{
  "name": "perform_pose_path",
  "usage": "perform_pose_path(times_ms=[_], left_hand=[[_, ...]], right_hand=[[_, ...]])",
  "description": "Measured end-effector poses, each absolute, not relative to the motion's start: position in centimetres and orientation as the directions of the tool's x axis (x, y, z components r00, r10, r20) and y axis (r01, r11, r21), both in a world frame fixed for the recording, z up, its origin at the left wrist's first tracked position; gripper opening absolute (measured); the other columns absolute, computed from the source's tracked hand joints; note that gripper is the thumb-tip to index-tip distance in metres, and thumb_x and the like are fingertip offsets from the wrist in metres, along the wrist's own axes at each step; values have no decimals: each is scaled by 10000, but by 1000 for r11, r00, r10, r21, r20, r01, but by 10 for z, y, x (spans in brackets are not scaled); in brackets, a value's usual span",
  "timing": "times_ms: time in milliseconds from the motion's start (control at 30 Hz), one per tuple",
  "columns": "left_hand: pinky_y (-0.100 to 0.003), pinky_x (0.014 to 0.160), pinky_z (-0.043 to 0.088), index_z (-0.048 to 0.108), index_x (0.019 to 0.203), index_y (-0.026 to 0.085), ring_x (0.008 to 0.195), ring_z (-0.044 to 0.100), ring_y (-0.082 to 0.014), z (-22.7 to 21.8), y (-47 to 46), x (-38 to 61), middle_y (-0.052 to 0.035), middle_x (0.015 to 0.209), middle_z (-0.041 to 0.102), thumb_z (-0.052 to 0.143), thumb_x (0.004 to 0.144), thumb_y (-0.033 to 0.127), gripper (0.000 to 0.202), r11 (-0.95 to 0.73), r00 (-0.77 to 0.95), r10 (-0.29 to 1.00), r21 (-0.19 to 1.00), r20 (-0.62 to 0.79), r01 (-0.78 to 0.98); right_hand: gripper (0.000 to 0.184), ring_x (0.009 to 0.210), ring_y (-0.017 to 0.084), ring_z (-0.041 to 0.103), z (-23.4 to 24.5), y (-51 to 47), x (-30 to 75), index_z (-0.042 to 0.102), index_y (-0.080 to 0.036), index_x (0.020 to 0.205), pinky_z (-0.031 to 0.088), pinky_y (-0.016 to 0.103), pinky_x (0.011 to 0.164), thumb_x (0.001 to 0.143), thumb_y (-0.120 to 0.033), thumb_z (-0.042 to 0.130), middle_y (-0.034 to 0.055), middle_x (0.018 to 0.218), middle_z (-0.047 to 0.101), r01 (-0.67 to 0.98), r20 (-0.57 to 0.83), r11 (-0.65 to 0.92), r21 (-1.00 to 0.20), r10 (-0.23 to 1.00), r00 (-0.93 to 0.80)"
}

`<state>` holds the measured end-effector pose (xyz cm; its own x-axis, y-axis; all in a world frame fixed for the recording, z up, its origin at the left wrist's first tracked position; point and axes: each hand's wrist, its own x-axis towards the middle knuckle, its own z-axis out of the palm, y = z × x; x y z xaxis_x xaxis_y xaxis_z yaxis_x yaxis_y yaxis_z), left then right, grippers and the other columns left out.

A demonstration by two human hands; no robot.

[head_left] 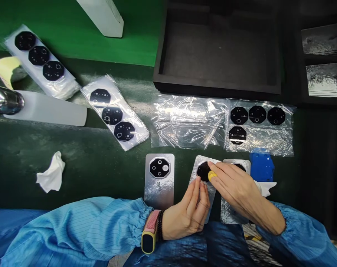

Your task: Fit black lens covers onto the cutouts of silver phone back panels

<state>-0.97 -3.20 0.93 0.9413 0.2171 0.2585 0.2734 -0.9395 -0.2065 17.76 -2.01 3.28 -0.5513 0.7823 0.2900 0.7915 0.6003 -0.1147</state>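
In the head view, a silver phone back panel [195, 167] lies slightly tilted before me, a black octagonal camera plate [203, 171] at its top. My left hand [187, 215] is closed, its fingertips pinched together at the plate's lower edge and the panel. From the right, my right hand [235, 185] bends its fingers onto the plate's right edge; a yellow finger cot [212, 175] covers one fingertip. Left of these lies another silver panel [159, 193] with a black octagonal plate and lens rings. A third panel [229, 207] is partly hidden under my right hand.
Film sheets of black octagonal plates [111, 115] lie back left, beside a white bottle [51, 107]. Clear film [190, 122] and more plates [257, 114] lie ahead, before a black foam tray [218, 86]. Blue piece [261, 167] and crumpled white wipe [51, 172] flank the panels.
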Motion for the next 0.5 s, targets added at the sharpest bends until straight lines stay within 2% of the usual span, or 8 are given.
perform_pose_path(times_ms=[133,233,333,433,500], left_hand=[[-398,930,528,645,1053,-26,963,686,-283,8,-32,-10,-178,1002,682,426,893,211,359,-940,936,222,-196,273,280],[-383,907,530,664,1049,25,990,664,-270,6,-33,-9,-140,1003,694,445,888,189,318,-931,923,266,-175,278,320],[-321,800,535,676,1020,60,996,616,-225,5,-34,-8,-117,985,699,439,896,166,288,-920,904,297,-161,308,357],[-304,750,506,674,982,80,982,575,-204,3,-34,-6,-103,958,688,429,892,137,267,-914,894,315,-154,317,377],[-309,775,488,671,962,115,998,548,-197,1,-32,-5,-81,960,671,435,888,130,249,-912,890,322,-146,324,383]], right_hand=[[245,818,191,702,26,-21,185,633,-129,751,591,306,727,864,2,460,92,864,757,795,323,515,-320,848,-420],[200,936,227,696,22,-23,189,615,-151,812,577,366,794,843,-5,482,80,915,759,848,310,417,-328,895,-320],[210,958,236,692,21,-24,189,587,-177,817,558,398,836,829,1,475,52,884,756,861,293,393,-323,907,-304],[187,912,215,693,21,-21,189,559,-196,815,559,377,820,841,-27,480,41,827,734,841,281,360,-404,924,-260],[151,902,206,688,21,-18,191,550,-202,821,569,350,780,851,-66,491,54,850,719,807,220,291,-514,954,-204]])
